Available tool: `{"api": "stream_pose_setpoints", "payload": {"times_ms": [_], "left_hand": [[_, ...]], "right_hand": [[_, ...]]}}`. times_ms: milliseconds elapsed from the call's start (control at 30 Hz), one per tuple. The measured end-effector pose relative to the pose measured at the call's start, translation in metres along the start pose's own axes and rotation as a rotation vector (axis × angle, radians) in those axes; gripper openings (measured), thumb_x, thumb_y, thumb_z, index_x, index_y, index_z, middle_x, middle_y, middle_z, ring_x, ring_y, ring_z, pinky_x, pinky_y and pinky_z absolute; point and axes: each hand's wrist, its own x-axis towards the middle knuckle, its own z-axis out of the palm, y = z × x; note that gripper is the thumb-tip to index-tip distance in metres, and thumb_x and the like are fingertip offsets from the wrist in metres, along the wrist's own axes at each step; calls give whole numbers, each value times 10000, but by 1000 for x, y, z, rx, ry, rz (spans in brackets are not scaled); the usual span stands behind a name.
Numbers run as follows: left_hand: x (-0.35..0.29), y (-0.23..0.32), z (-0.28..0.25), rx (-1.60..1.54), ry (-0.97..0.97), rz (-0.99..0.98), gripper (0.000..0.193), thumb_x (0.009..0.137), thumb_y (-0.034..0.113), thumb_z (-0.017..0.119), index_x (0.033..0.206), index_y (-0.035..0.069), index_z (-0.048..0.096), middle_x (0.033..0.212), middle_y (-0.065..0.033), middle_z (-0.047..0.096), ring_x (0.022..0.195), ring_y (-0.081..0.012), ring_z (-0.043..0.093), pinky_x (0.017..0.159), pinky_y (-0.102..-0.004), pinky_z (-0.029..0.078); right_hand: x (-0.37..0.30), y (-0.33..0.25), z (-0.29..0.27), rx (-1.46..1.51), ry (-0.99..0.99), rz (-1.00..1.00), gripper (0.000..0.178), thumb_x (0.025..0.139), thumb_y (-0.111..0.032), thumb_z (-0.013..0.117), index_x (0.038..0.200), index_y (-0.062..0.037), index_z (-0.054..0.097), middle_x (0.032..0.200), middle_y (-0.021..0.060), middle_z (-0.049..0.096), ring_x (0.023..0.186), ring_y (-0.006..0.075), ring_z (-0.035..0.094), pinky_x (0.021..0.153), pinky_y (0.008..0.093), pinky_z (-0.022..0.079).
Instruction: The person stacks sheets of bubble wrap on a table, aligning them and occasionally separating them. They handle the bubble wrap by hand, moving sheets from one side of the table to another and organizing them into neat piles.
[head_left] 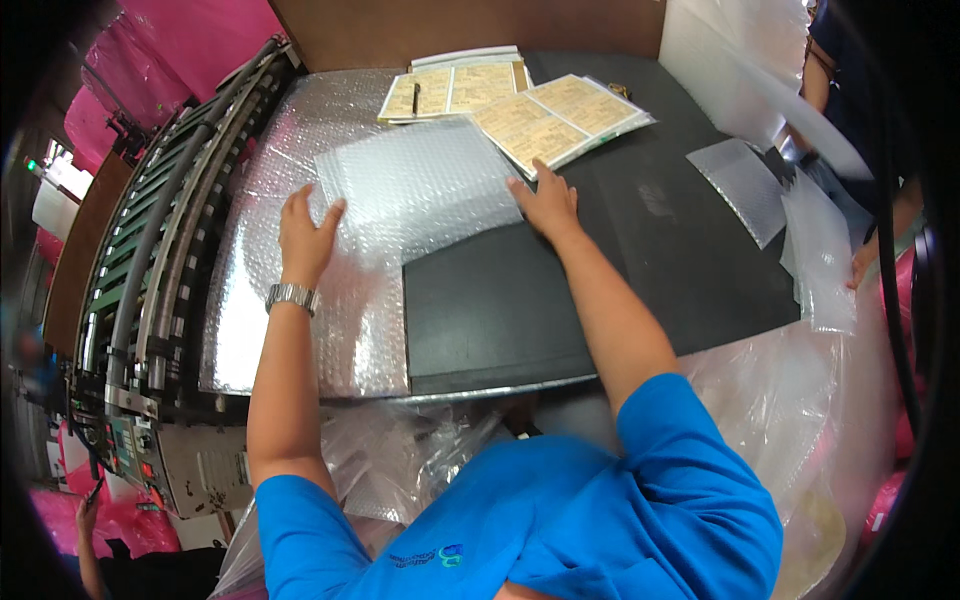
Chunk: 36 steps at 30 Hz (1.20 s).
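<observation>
A stack of clear bubble-wrap sheets or bags [420, 180] lies on the work table between my hands. My left hand [306, 232], a metal watch on its wrist, is at the stack's left edge with thumb and fingers spread. At the right edge is my right hand [549, 200], its fingers apart and its fingertips near the stack's corner. Whether either hand touches the sheets, I cannot tell. Under the stack's left part, a wide bubble-wrap sheet [250, 320] covers the table's left side.
Printed paper sheets [560, 118] and a pen [416, 98] lie at the back of the dark table [500, 310]. A roller machine [170, 210] stands along the left. More bubble-wrap pieces [740, 190] lie at the right edge, near another person's hand [862, 262]. Clear plastic hangs at the front.
</observation>
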Motion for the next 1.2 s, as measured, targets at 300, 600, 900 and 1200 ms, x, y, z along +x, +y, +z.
{"api": "stream_pose_setpoints", "payload": {"times_ms": [300,600,900,1200], "left_hand": [[18,-10,52,195,-298,-201,834,755,671,376,1333,81,267,1322,-249,307,1284,-358,191,989,-593,-25],[12,33,27,-910,-217,-725,928,733,349,667,1340,18,48,1345,-283,194,1192,-365,336,948,-496,310],[8,-7,52,-1395,-554,-910,724,766,289,636,1284,-24,239,1278,-200,339,1134,-282,409,899,-438,389],[-6,32,52,-1372,-419,-807,636,754,204,635,1256,65,270,1231,-155,384,1175,-293,334,941,-486,328]], "right_hand": [[-7,-5,4,-19,-148,-98,526,847,-416,446,1276,-119,383,1304,132,378,1254,308,266,1038,492,75],[-17,-3,14,29,-251,-392,302,804,-254,549,1060,-95,531,1178,147,450,1145,283,392,1008,438,226],[-12,-6,6,322,-315,-314,275,756,-210,588,1006,-98,563,1125,148,449,1064,292,447,904,342,359],[-4,10,8,-78,-54,-201,517,753,-359,582,1184,-104,454,1201,175,427,1091,311,432,969,426,266]]}}
